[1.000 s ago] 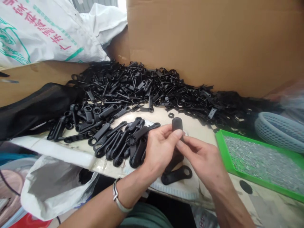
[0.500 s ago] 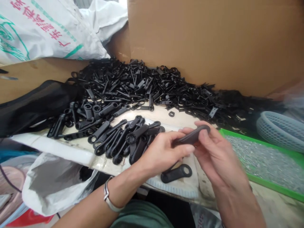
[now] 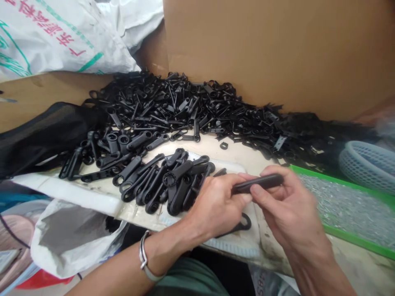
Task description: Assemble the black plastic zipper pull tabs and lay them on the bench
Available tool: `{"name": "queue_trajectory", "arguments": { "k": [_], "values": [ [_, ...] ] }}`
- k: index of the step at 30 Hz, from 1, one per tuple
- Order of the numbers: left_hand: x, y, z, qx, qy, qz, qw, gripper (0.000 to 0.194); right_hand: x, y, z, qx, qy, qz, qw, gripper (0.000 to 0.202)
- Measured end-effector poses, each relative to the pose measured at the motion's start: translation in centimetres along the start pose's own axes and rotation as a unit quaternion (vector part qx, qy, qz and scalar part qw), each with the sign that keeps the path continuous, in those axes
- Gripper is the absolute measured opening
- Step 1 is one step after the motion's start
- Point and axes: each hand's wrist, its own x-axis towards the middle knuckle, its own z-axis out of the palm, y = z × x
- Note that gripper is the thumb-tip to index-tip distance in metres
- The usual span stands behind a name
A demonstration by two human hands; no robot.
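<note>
Both hands hold one black plastic lever-like part (image 3: 262, 183) level above the near side of the table. My left hand (image 3: 220, 201) is closed round its left end, and my right hand (image 3: 282, 205) pinches its right half between thumb and fingers. The part is seen edge-on, so its faces are hidden. Below my left hand, another black part with a ring end (image 3: 245, 222) lies on a pale cloth, mostly covered by the hand. Just left of that hand is a heap of similar black parts (image 3: 177, 176), each with a round ringed end.
A large pile of black parts (image 3: 173, 98) lies against the cardboard wall (image 3: 271, 53). At right stand a green tray (image 3: 354, 235) of small shiny metal pieces and a grey-blue plastic basket (image 3: 367, 164). An open white sack (image 3: 58, 263) sits below the table's left edge.
The held part has turned from tilted to nearly level and edge-on. Both hands have shifted slightly right and down, and my left hand now covers more of the part lying on the cloth.
</note>
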Motion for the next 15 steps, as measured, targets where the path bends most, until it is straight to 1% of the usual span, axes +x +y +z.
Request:
{"name": "queue_trajectory", "arguments": {
  "k": [2, 3, 5, 7, 9, 10, 13, 15],
  "values": [
    [0.3, -0.2, 0.1, 0.008, -0.001, -0.008, 1.000, 0.030, 0.1, 0.3, 0.1, 0.035, 0.014, 0.023, 0.999, 0.031],
    [0.5, -0.3, 0.2, -0.006, 0.005, -0.007, 1.000, 0.029, 0.1, 0.5, 0.2, 0.059, 0.025, 0.036, 0.997, 0.031],
    [0.9, 0.0, 0.5, -0.091, 0.033, -0.003, 0.995, 0.030, 0.1, 0.8, 0.5, 0.105, 0.053, 0.044, 0.992, 0.028],
    [1.1, 0.6, 0.8, -0.211, 0.059, -0.008, 0.976, 0.035, 0.0, 1.0, 0.8, 0.141, 0.081, 0.036, 0.986, 0.021],
    [1.3, 1.2, 1.3, -0.294, 0.065, -0.017, 0.953, 0.041, -0.1, 1.2, 1.3, 0.165, 0.098, 0.039, 0.981, 0.015],
    [1.4, 1.4, 1.5, -0.318, 0.062, -0.021, 0.946, 0.039, -0.2, 1.4, 1.7, 0.170, 0.101, 0.048, 0.979, 0.014],
    [1.4, 1.3, 2.1, -0.338, 0.076, -0.028, 0.938, 0.025, -0.8, 1.8, 2.7, 0.161, 0.093, 0.066, 0.980, 0.020],
    [1.4, 0.8, 2.0, -0.311, 0.085, -0.027, 0.946, 0.021, -1.3, 2.1, 2.8, 0.122, 0.078, 0.070, 0.987, 0.022]
  ]
}}
